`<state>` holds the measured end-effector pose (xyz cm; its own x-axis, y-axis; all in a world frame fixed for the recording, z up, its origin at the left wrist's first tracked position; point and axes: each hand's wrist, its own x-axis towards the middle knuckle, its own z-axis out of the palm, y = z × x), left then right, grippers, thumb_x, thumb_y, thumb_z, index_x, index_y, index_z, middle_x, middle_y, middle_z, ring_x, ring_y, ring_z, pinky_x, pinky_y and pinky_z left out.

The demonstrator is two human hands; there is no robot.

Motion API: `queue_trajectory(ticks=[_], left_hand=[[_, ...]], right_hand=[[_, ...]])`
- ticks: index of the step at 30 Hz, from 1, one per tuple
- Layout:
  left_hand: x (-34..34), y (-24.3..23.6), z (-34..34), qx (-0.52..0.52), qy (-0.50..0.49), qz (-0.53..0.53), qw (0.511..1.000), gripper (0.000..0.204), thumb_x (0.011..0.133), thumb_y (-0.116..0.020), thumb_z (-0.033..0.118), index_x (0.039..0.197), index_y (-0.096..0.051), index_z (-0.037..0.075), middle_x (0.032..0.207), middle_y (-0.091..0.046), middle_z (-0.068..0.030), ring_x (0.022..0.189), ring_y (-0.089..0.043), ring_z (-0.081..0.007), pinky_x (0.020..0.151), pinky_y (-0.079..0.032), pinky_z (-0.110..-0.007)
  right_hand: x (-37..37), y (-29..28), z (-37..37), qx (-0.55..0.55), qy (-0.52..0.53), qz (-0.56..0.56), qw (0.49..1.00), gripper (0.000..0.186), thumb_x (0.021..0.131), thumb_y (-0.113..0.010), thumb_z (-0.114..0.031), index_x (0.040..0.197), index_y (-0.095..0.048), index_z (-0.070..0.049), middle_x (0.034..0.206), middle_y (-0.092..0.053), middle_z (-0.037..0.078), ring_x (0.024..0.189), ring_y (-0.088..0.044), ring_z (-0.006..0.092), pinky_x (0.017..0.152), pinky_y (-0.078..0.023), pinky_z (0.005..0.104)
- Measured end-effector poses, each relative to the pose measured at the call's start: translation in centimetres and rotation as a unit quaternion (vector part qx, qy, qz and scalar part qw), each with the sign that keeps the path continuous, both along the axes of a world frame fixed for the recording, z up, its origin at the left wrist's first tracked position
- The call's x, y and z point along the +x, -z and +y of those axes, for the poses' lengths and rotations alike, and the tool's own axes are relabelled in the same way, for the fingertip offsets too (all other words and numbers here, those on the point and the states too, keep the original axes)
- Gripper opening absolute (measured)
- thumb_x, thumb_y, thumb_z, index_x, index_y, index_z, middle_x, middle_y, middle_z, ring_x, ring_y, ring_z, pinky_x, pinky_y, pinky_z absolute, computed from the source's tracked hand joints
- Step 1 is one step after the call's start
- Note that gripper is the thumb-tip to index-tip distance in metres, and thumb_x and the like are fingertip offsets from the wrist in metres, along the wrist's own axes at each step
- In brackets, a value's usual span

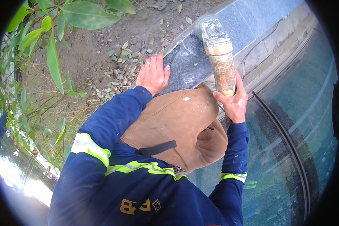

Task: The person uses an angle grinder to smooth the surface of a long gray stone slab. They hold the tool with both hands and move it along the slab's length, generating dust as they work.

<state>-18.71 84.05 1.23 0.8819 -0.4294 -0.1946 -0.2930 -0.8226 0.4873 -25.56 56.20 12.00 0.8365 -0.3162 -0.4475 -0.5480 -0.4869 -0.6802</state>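
Observation:
In my right hand (236,101) is the rear end of an angle grinder (222,69), its body coated in pale dust with orange showing through. The grinder's head and disc reach the outer edge of a grey stone slab (188,62) that caps a low wall. Whether the disc touches the stone cannot be made out. My left hand (153,74) lies on the slab's near end by the soil side, fingers stretched out, a ring on one of them. White dust and scuffs mark the dark stone between both hands.
Bare soil with dry leaves (126,54) borders the slab on the left. Leafy branches (64,37) hang at upper left. A thin cable (248,56) runs along the slab's right side. Beyond it lies a glass-like green surface (278,158) with a dark metal strip (286,133).

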Motion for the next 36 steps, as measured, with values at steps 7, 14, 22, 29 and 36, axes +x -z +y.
queue_trajectory(ticks=[7,14,22,29,36], left_hand=[[0.1,0.1,0.1,0.002,0.005,0.012,1.0,0.048,0.098,-0.057,0.023,0.136,-0.046,-0.004,0.113,-0.058,-0.0248,0.104,-0.059,-0.043,0.088,-0.05,-0.051],[0.2,-0.1,0.0,0.009,0.008,0.026,1.0,0.05,0.098,-0.056,0.024,0.137,-0.045,-0.005,0.116,-0.057,-0.0253,0.107,-0.058,-0.044,0.091,-0.049,-0.051],[0.3,-0.3,-0.2,0.007,0.007,0.035,0.999,0.049,0.099,-0.056,0.025,0.136,-0.045,-0.005,0.117,-0.056,-0.0253,0.107,-0.058,-0.0436,0.091,-0.049,-0.052],[0.2,-0.1,0.0,-0.001,0.005,0.023,1.0,0.049,0.098,-0.057,0.024,0.136,-0.045,-0.005,0.118,-0.056,-0.0254,0.108,-0.058,-0.044,0.091,-0.049,-0.052],[0.1,-0.3,0.0,-0.027,-0.003,0.009,1.0,0.049,0.098,-0.059,0.022,0.138,-0.046,-0.004,0.118,-0.057,-0.0257,0.107,-0.059,-0.044,0.09,-0.05,-0.052]], right_hand=[[-0.5,0.5,-0.5,0.005,0.06,-0.019,0.998,0.087,0.071,-0.088,-0.01,0.146,-0.048,0.002,0.121,-0.072,0.018,0.109,-0.07,0.0232,0.096,-0.055,0.0377],[-2.1,0.5,0.5,0.004,0.082,-0.014,0.997,0.089,0.07,-0.089,-0.011,0.147,-0.047,0.003,0.118,-0.073,0.018,0.106,-0.072,0.0235,0.095,-0.055,0.0377],[-2.9,0.3,2.0,-0.028,0.072,-0.032,0.996,0.086,0.07,-0.088,-0.008,0.146,-0.049,0.001,0.118,-0.073,0.018,0.106,-0.071,0.0226,0.093,-0.055,0.0372],[-2.7,0.5,1.2,0.014,0.123,-0.034,0.992,0.087,0.07,-0.088,-0.008,0.147,-0.048,0.002,0.118,-0.073,0.019,0.104,-0.071,0.0223,0.093,-0.055,0.0365],[-2.4,0.2,2.3,-0.022,0.043,-0.026,0.998,0.087,0.071,-0.088,-0.01,0.147,-0.048,0.001,0.119,-0.073,0.017,0.106,-0.071,0.023,0.094,-0.055,0.0368]])
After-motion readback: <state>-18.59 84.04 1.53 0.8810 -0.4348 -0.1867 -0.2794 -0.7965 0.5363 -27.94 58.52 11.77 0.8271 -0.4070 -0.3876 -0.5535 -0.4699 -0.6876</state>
